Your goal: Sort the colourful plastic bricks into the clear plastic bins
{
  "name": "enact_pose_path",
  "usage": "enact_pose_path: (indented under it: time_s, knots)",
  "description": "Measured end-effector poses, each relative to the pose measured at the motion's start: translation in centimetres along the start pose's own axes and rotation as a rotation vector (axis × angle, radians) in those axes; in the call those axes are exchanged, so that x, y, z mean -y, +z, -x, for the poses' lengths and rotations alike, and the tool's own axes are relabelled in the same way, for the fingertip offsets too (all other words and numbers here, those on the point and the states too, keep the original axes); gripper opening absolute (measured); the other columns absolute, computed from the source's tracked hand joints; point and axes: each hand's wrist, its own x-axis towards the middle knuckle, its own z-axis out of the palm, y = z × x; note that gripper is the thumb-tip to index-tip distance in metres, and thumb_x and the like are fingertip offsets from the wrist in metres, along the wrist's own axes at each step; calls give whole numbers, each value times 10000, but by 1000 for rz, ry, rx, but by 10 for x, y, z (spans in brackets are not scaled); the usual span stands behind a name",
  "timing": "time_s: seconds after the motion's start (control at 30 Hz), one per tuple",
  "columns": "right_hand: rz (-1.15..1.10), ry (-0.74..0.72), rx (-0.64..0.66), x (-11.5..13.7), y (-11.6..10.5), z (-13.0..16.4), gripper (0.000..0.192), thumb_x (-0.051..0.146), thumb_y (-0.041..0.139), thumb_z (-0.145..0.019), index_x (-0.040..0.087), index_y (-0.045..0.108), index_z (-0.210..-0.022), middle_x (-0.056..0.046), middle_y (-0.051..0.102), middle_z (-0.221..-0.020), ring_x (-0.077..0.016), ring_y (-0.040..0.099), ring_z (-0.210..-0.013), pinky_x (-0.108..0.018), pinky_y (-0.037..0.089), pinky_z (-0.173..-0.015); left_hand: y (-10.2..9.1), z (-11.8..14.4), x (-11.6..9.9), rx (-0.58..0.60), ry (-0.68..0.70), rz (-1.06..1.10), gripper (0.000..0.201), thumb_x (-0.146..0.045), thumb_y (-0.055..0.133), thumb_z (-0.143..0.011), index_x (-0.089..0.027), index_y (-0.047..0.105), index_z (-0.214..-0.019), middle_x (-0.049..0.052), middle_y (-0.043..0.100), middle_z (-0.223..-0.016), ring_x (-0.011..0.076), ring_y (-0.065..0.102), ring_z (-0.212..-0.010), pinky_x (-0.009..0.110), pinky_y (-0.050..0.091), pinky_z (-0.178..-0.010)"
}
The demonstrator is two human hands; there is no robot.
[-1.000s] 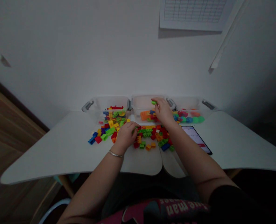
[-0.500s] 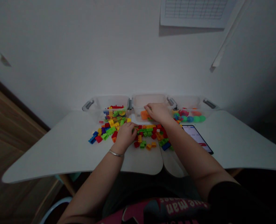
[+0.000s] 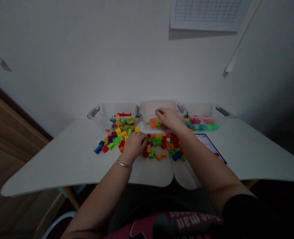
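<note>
Nearest you, your left hand rests, fingers curled on loose bricks before the middle bin, while beyond, your right hand hovers inside it, fingers seemingly apart, dropping done; next, reach back.

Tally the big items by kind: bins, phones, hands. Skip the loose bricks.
Clear bins: 3, left, middle, right
Phone: 1
Hands: 2, left, right
Total: 6
Loose bricks are too many and too small to count.
</note>
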Motion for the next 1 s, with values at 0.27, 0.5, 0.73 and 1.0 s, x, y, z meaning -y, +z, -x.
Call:
enact_pose_path:
  time_s: [0.27, 0.5, 0.73, 1.0]
  knots:
    - [-397, -26, -342, -1, 4, 31, 302, 272, 407, -947, 191, 692, -1006, -62, 734, -987, -182, 669, -932, -311, 515, -839, -1, 0, -2, -17, -68, -3, 187, -218, 509, -899, -194, 693, -875, 77, 701, -927, 241, 613, -908, 408, 481, -857]
    - [-91, -102, 21, 2, 39, 71, 219, 221, 516, -922, 167, 724, -963, -90, 744, -1007, -226, 650, -985, -355, 470, -924, -3, -1, -3, -47, -119, -39, 187, -212, 510, -885, -197, 692, -844, 78, 704, -878, 238, 627, -878, 389, 491, -816]
    - [101, -122, 184, -5, 60, 84, 218, 202, 567, -912, 159, 708, -1071, -78, 734, -1067, -225, 630, -1018, -347, 425, -954, -4, -3, -6, 4, -129, -44, 210, -221, 495, -893, -190, 697, -843, 83, 705, -893, 238, 625, -900, 389, 485, -841]
    - [190, -112, 185, -1, 60, 85, 195, 254, 600, -907, 167, 716, -1037, -82, 714, -1062, -236, 605, -1009, -338, 421, -897, -4, -3, -5, 51, -108, -23, 226, -220, 485, -891, -178, 706, -888, 87, 702, -925, 227, 619, -920, 375, 472, -878]
